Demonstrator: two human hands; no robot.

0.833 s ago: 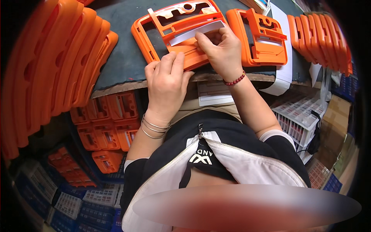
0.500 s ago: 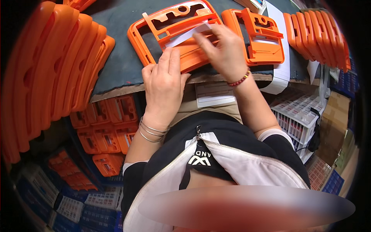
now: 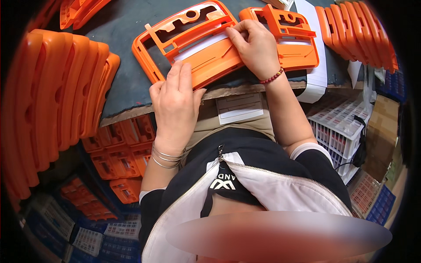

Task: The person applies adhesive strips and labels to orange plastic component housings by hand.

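Note:
An orange plastic housing with cut-out openings lies slanted on the bench before me. Across its recess runs a white paper strip, lying low beneath the orange crossbar. My left hand rests on the front left of the housing, fingers stretched out by the strip's left end and thumb at the front edge. At the strip's right end, the thumb and bent forefinger of my right hand are pinched together; the fingertips partly hide what they grip. A second orange housing, also with a white strip, lies beyond that hand.
Orange housings stand in a row at the left, and more at the back right. White paper hangs over the bench's front edge. Below are stacked orange parts and a white plastic crate.
The paper strip, raised and tilted before, now lies down in the housing's recess. My right hand has shifted slightly left and up along with it. The whole view has moved a little.

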